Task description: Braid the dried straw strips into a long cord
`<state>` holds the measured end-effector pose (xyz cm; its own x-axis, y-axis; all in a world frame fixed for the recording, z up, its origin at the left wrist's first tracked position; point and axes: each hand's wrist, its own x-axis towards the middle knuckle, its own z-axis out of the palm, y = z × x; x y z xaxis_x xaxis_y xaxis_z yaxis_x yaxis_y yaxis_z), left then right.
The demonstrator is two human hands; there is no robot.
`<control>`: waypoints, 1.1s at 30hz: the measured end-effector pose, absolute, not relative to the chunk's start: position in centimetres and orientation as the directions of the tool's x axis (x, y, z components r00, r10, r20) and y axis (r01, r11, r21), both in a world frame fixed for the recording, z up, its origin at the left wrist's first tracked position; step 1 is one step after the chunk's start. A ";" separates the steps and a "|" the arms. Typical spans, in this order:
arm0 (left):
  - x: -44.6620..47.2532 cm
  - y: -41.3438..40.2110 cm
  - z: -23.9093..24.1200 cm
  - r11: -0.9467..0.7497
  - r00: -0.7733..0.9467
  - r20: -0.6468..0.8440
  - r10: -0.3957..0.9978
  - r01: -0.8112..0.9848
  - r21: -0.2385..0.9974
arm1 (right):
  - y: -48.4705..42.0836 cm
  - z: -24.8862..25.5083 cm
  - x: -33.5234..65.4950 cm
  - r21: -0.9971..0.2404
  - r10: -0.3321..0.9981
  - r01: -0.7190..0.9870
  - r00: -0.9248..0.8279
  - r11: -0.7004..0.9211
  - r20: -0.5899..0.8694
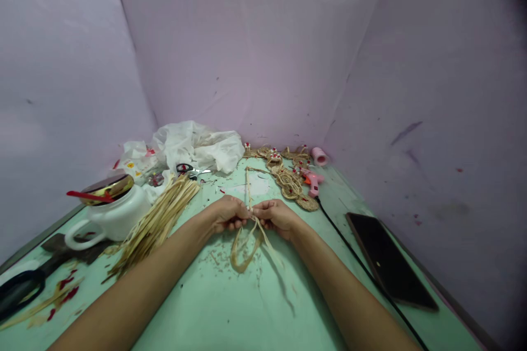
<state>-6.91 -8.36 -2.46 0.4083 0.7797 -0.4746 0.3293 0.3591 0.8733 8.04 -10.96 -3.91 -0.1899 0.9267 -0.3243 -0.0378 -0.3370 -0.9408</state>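
Note:
Near the middle of the green table, my left hand (231, 213) and my right hand (272, 214) meet, each pinching a braid of pale dried plant fibre (248, 189). The braided part runs away from me toward the back of the table. Loose strands (241, 267) hang toward me from between my fingers, one bent in a loop and others trailing to the right. My fingertips partly cover the spot where the strands cross. Beyond my right hand lie several coiled braided pieces (290, 184) with small red and white beads.
A bundle of dried strips (164, 222), a white mug (119, 216) and dark-handled scissors (24, 285) are at left. Small scissors (191, 170) and a white plastic bag (201, 145) lie behind. At right are a pink glue gun (313, 182), its black cord (349, 249) and a dark tablet-like slab (389, 258).

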 end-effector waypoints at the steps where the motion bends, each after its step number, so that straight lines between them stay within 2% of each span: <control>1: -7.0 -8.3 -2.4 0.356 0.411 -0.478 0.776 0.341 0.870 | -10.9 -4.0 8.0 -0.949 0.933 -0.010 -0.186 -0.314 -0.307; 6: -6.8 -8.6 -1.9 0.326 0.390 -0.477 0.788 0.393 0.860 | -10.7 -4.5 7.9 -0.967 0.964 0.183 -0.167 -0.177 -0.208; 12: -6.1 -9.3 -2.4 0.181 0.286 -0.333 0.898 0.451 0.874 | -10.6 -5.1 7.8 -0.880 0.995 0.474 -0.074 -0.024 -0.067; 16: -5.8 -9.2 -3.2 0.113 0.267 -0.249 0.931 0.439 0.891 | -11.0 -4.1 8.0 -0.799 0.997 0.599 -0.013 -0.056 -0.080; 19: -5.5 -9.4 -3.0 0.135 0.224 -0.261 0.939 0.456 0.880 | -11.4 -3.2 7.9 -0.783 0.984 0.607 -0.005 -0.138 -0.177; 22: -5.2 -9.6 -2.4 0.237 0.164 -0.329 0.930 0.416 0.878 | -12.1 -2.6 7.2 -0.769 0.980 0.622 -0.018 -0.145 -0.199; 25: -5.3 -9.7 -2.0 0.335 0.147 -0.411 0.900 0.372 0.866 | -12.9 -2.4 6.2 -0.709 0.993 0.700 0.000 -0.084 -0.118; 28: -5.9 -9.8 -2.2 0.326 0.200 -0.415 0.888 0.365 0.872 | -13.4 -2.6 5.6 -0.657 1.000 0.754 -0.007 0.009 0.006; 30: -6.3 -9.7 -2.4 0.294 0.246 -0.388 0.888 0.345 0.891 | -13.5 -2.6 5.6 -0.688 0.998 0.724 -0.064 0.048 0.002; 33: -7.0 -9.5 -2.6 0.270 0.330 -0.361 0.872 0.291 0.918 | -13.1 -2.1 6.4 -0.831 0.977 0.556 -0.160 -0.030 -0.141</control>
<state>-7.02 -9.48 -2.63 0.3303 0.8721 -0.3611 0.2911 0.2698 0.9178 6.40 -13.11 -2.06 -0.1597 0.9770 -0.1415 0.5556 -0.0295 -0.8309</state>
